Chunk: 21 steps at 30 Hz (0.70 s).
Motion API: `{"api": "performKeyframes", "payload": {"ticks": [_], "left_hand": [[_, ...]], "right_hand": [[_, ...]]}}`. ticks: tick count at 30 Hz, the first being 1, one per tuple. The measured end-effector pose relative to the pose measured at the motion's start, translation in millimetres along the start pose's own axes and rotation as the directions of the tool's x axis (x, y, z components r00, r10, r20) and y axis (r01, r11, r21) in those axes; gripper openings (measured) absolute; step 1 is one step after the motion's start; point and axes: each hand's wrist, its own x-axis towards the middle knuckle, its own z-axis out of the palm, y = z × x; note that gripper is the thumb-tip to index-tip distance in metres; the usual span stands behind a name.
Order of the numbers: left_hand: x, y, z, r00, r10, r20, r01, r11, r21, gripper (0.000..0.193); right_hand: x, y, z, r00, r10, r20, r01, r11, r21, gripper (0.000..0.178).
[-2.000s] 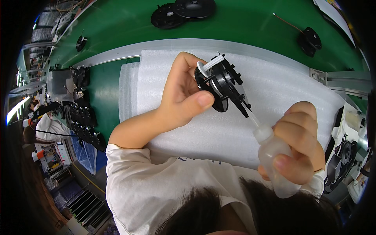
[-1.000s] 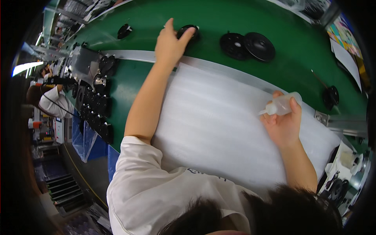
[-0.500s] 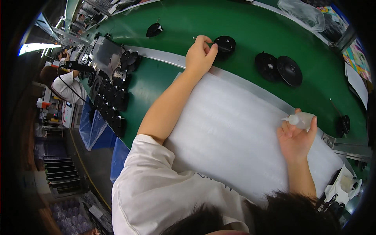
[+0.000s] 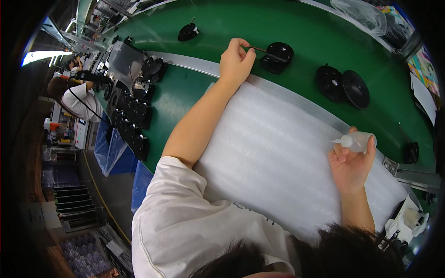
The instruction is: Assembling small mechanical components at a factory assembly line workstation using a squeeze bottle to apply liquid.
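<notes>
At the far side, my left hand [image 4: 237, 62] has its thumb and forefinger bent together at the end of a thin brown rod [image 4: 258, 49]. That rod runs to a round black part [image 4: 280, 54] lying on the green belt [image 4: 222, 28]; the exact contact at the fingertips is small. My right hand [image 4: 350, 169], palm up over the white foam sheet [image 4: 269, 153], holds a small translucent squeeze bottle [image 4: 359, 142] between thumb and fingers. Its narrow nozzle points left.
Two black discs [image 4: 343, 85] sit side by side right of the rod's part. Single black parts lie at far left [image 4: 188, 32] and right [image 4: 411, 152]. Many more black parts [image 4: 132, 116] crowd the left bench. A metal bracket [image 4: 412, 176] borders the right side. Another person [image 4: 81, 102] works beyond.
The black parts on the green belt have shifted right, including the one by my left hand, so more of its rod shows. Both hands and the bottle stay nearly in place.
</notes>
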Motion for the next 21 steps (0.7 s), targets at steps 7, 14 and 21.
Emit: {"api": "performKeyframes", "payload": {"ticks": [7, 14, 21], "left_hand": [[0.3, 0.8, -0.9, 1.000, -0.001, -0.012, 0.002, 1.000, 0.022, 0.019], [2.2, -0.4, 0.9, 0.999, -0.036, -0.019, 0.035, 0.999, -0.012, 0.020], [3.0, -6.6, -3.9, 0.997, -0.040, -0.065, 0.040, 0.999, -0.014, 0.019]], "right_hand": [[1.9, 0.3, -1.4, 1.000, 0.006, -0.025, -0.006, 1.000, 0.020, 0.043], [2.1, -0.4, 0.6, 0.999, -0.004, -0.044, 0.005, 1.000, 0.024, 0.043], [2.5, 2.1, 2.8, 1.000, 0.003, -0.004, -0.003, 1.000, 0.009, 0.042]]}}
